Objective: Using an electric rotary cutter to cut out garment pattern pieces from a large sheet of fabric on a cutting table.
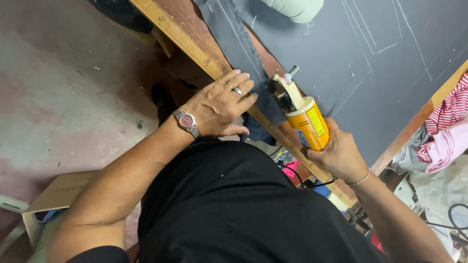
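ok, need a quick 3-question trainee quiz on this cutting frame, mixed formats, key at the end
1. True or false: the right hand grips the yellow electric cutter by its body.
2. Multiple choice: the left hand rests on A) the dark grey fabric at the wooden table edge, B) the cardboard box, C) the striped cloth.
3. Fill in: the left wrist wears a ___ with a red face.

Key: 1 true; 2 A; 3 wristwatch.
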